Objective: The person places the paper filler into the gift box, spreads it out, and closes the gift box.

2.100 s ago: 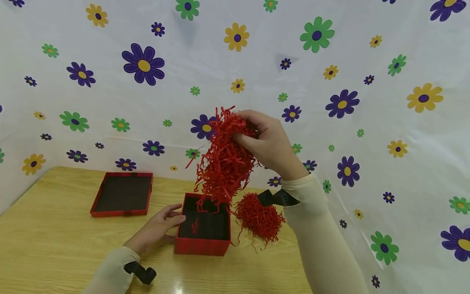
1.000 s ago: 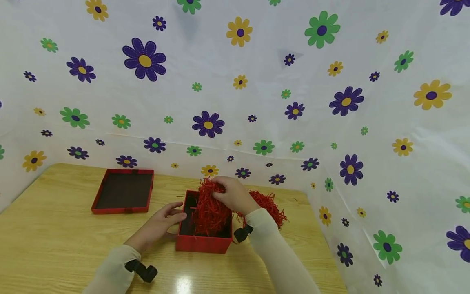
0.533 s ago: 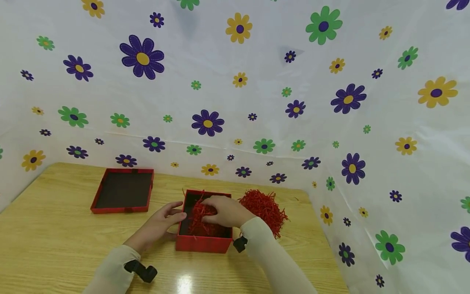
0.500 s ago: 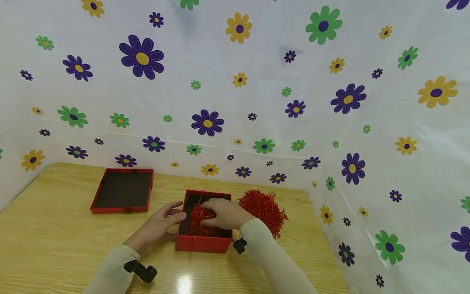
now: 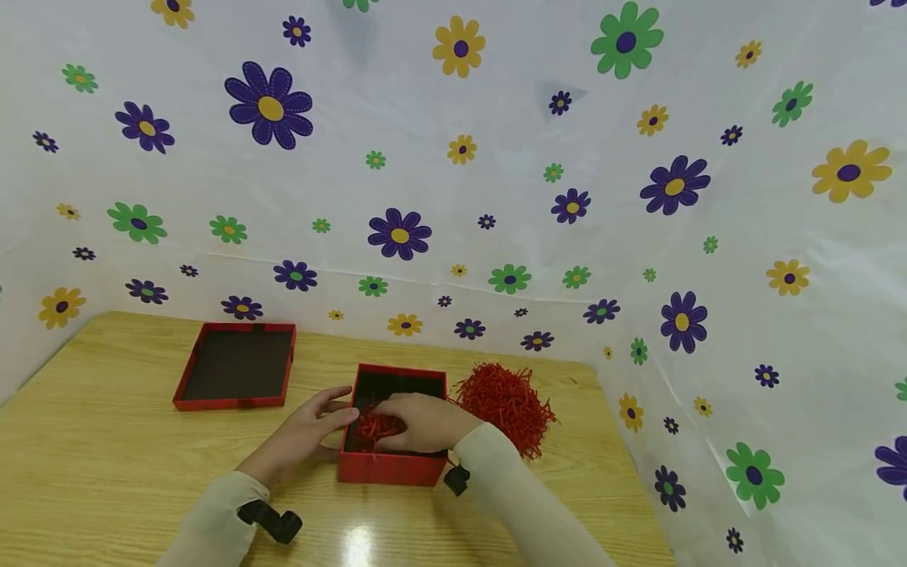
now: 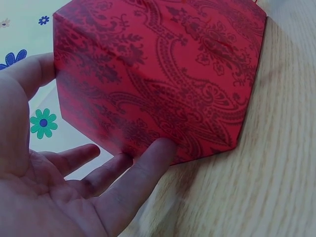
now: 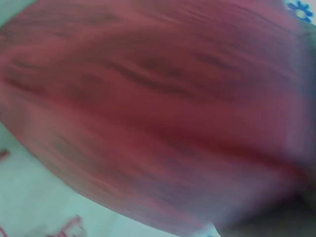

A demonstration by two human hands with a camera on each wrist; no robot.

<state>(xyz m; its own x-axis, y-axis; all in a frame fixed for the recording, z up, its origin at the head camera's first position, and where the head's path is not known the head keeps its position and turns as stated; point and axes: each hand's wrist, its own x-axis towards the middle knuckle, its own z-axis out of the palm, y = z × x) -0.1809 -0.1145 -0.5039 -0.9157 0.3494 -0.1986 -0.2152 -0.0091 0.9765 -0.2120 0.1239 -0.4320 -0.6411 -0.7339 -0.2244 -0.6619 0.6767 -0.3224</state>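
A red box [image 5: 390, 469] with a dark inside stands open at the table's middle. My left hand [image 5: 305, 431] rests at its left side, fingers spread; in the left wrist view the thumb lies against the box's red wall [image 6: 163, 84], patterned with dark paisley. My right hand [image 5: 425, 423] reaches down inside the box, thumb and fingers round a bunch of red shredded paper [image 5: 372, 428]. Part of that bunch is hidden under the hand. In the right wrist view the box's outer wall [image 7: 148, 89] fills most of the picture, blurred, and hides the fingers.
To the right of the box lies a loose pile of red shredded paper [image 5: 506, 405]. A shallow red box lid [image 5: 244, 362], dark inside, lies at the back left of the wooden table [image 5: 106, 441]. A white flower-printed sheet [image 5: 425, 102] hangs behind and to the right.
My right hand has come down from above the box into it, carrying the shredded paper, and has shifted toward the box's near left part. The left hand keeps its place.
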